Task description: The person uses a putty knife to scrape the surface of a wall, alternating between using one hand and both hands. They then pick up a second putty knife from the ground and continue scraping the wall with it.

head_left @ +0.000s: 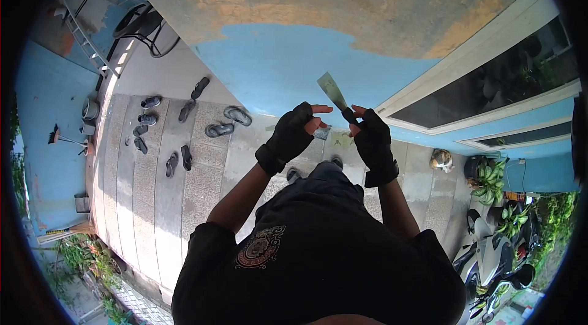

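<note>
My right hand (371,141), in a black fingerless glove, is closed around the dark handle of a putty knife (332,91). Its wide metal blade points up and to the left, in front of the wall. My left hand (290,135), gloved the same way, is just left of the tool, with thumb and index finger stretched out and apart. Nothing shows in it, and its fingertips appear separate from the blade. Ahead of both hands is a wall (275,55) with blue paint below and a bare, patchy grey-and-orange area above.
Several sandals and shoes (219,130) lie on the tiled floor (208,166) to the left. A chair (139,25) and a metal ladder (89,40) stand farther left. To the right are a white-framed window (478,86), a potted plant (488,181) and a motorbike (490,254).
</note>
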A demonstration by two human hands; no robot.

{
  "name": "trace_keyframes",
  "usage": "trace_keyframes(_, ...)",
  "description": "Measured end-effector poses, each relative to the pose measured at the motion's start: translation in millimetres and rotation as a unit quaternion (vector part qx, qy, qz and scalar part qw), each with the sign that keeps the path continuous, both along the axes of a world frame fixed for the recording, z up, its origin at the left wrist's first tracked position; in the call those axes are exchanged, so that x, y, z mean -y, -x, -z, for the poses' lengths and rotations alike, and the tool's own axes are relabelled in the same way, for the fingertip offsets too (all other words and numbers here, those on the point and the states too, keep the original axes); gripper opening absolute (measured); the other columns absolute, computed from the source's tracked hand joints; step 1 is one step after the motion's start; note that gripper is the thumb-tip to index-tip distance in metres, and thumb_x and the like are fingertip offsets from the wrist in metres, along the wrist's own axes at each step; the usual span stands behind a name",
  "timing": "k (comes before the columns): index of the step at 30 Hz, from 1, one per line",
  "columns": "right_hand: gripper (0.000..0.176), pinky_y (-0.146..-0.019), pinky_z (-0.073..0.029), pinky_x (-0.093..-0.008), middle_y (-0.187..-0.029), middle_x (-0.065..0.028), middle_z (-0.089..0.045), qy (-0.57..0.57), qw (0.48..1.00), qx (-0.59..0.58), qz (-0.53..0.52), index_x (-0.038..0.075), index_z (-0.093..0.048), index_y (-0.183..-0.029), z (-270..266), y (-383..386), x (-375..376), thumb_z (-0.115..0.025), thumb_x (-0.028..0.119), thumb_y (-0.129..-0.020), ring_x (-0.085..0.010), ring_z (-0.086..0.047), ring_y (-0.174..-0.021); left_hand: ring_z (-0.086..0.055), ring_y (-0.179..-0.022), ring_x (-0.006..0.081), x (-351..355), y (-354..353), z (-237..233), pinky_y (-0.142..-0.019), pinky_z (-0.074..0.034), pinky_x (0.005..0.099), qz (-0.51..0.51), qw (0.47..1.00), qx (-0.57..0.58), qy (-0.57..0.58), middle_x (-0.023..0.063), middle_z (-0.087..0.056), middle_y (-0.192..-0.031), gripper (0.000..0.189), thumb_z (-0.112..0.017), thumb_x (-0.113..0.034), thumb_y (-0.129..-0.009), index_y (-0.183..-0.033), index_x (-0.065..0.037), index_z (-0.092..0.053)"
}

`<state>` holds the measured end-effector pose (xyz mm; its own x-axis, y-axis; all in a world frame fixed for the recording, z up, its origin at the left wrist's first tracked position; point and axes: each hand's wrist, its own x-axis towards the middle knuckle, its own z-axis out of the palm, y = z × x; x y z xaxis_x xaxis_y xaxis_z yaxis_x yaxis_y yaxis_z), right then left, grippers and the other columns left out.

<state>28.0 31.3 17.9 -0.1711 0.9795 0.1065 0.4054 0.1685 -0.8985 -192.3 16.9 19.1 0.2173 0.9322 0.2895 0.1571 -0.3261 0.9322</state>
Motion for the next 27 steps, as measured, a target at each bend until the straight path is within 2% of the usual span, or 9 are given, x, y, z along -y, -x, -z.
trace_keyframes(2,0.049,-0.063,-0.050,-0.0259,-0.097,-0.0042,-0.065,0.009,0.999,-0.035,0.016,0.004,-0.058,-0.128,-7,-3,-1,-0.063,-0.007,-0.081,-0.0093,-0.060,-0.067,-0.069,-0.088,0.0189,-5,-10,10,-0.075,-0.053,0.0300,0.008,0.999,0.032,0.023,0.0109,-0.065,-0.120,0.028,-0.051,-0.007,-0.097,-0.124,-0.003,-0.057)
trace_keyframes(5,0.062,-0.063,-0.047,-0.0241,-0.092,-0.0029,-0.060,0.099,0.989,-0.110,-0.016,0.003,-0.049,-0.139,-14,-7,-3,-0.058,-0.012,-0.080,-0.0075,-0.056,-0.067,-0.066,-0.101,0.0224,-20,-28,28,-0.086,-0.053,0.0333,0.015,0.929,0.261,0.261,0.0153,-0.062,-0.127,0.042,-0.050,-0.031,-0.103,-0.135,-0.004,-0.048)
trace_keyframes(6,0.066,-0.062,-0.047,-0.0243,-0.091,-0.0034,-0.059,0.190,0.962,-0.194,-0.036,0.004,-0.046,-0.143,-14,-8,-5,-0.056,-0.013,-0.079,-0.0081,-0.055,-0.067,-0.066,-0.101,0.0224,-26,-34,33,-0.086,-0.053,0.0333,0.009,0.928,0.265,0.263,0.0153,-0.062,-0.127,0.042,-0.050,-0.031,-0.103,-0.135,-0.004,-0.048)
trace_keyframes(9,0.076,-0.059,-0.044,-0.0271,-0.092,-0.0044,-0.053,0.325,0.884,-0.307,-0.140,0.007,-0.035,-0.151,3,-7,-14,-0.053,-0.011,-0.079,-0.0120,-0.051,-0.064,-0.066,-0.096,0.0219,-35,-54,31,-0.082,-0.053,0.0339,-0.032,0.820,0.533,0.204,0.0171,-0.066,-0.116,0.047,-0.058,-0.038,-0.098,-0.127,-0.002,-0.050)
trace_keyframes(14,0.076,-0.055,-0.041,-0.0262,-0.084,-0.0062,-0.055,0.443,0.746,-0.465,-0.175,0.012,-0.025,-0.153,1,-10,-24,-0.059,0.000,-0.086,-0.0129,-0.049,-0.061,-0.065,-0.086,0.0186,-50,-69,45,-0.078,-0.052,0.0295,-0.103,0.858,0.451,0.224,0.0119,-0.069,-0.102,0.040,-0.057,-0.035,-0.099,-0.123,-0.003,-0.053)
trace_keyframes(16,0.053,-0.051,-0.038,-0.0252,-0.082,-0.0052,-0.056,0.481,0.716,-0.464,-0.200,0.013,-0.038,-0.140,7,-26,-39,-0.060,0.010,-0.092,-0.0114,-0.047,-0.058,-0.060,-0.079,0.0117,-65,-84,50,-0.071,-0.048,0.0255,-0.125,0.897,0.388,0.174,0.0072,-0.069,-0.101,0.033,-0.056,-0.030,-0.099,-0.119,-0.004,-0.057)
trace_keyframes(18,0.039,-0.050,-0.037,-0.0248,-0.080,-0.0042,-0.055,0.492,0.716,-0.438,-0.229,0.013,-0.042,-0.129,15,-50,-60,-0.059,0.012,-0.094,-0.0104,-0.045,-0.055,-0.056,-0.079,0.0074,-85,-108,47,-0.067,-0.044,0.0232,-0.158,0.900,0.382,0.138,0.0037,-0.068,-0.100,0.030,-0.054,-0.030,-0.100,-0.116,-0.005,-0.058)
trace_keyframes(22,0.016,-0.048,-0.034,-0.0242,-0.074,-0.0021,-0.052,0.509,0.734,-0.354,-0.278,0.013,-0.044,-0.104,12,-91,-124,-0.057,0.014,-0.097,-0.0092,-0.042,-0.051,-0.062,-0.086,0.0173,-132,-160,69,-0.078,-0.050,0.0319,-0.107,0.828,0.542,0.093,0.0101,-0.067,-0.100,0.036,-0.054,-0.039,-0.100,-0.113,-0.005,-0.055)
trace_keyframes(27,0.021,-0.045,-0.034,-0.0253,-0.065,-0.0004,-0.044,0.448,0.818,-0.220,-0.286,0.011,-0.044,-0.110,6,-113,-175,-0.056,0.006,-0.094,-0.0091,-0.038,-0.045,-0.062,-0.084,0.0239,-179,-196,83,-0.081,-0.051,0.0402,-0.062,0.749,0.647,0.125,0.0103,-0.065,-0.089,0.047,-0.049,-0.052,-0.099,-0.105,-0.006,-0.055)
